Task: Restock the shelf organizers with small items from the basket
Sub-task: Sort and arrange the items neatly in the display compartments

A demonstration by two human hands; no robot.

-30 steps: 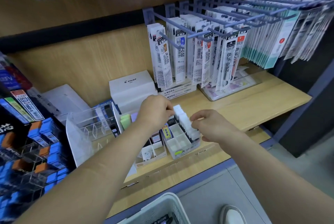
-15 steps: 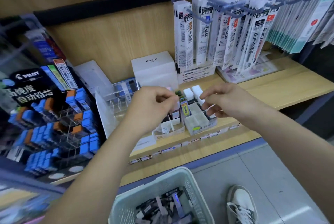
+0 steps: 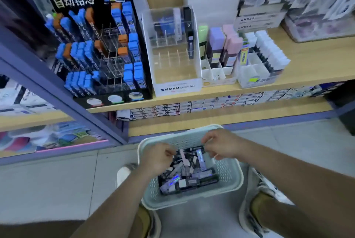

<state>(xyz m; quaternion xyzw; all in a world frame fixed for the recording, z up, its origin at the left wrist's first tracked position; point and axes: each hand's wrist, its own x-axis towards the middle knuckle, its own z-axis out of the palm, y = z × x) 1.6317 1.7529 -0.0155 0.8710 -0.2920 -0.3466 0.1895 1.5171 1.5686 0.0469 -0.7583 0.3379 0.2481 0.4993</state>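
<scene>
On the shelf [image 3: 317, 61], a clear "MONO graph MG" organizer [image 3: 172, 51]

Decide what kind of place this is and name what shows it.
Most likely a stationery shop aisle: a black display rack of blue-capped lead cases, a clear MONO organizer, and price labels along the shelf edge.

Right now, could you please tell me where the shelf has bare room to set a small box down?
The shelf is bare right of the white organizer, in front of the clear tray. The MONO case has empty front compartments. Further left, everything stands packed side by side. The basket is heaped with packets.
</scene>
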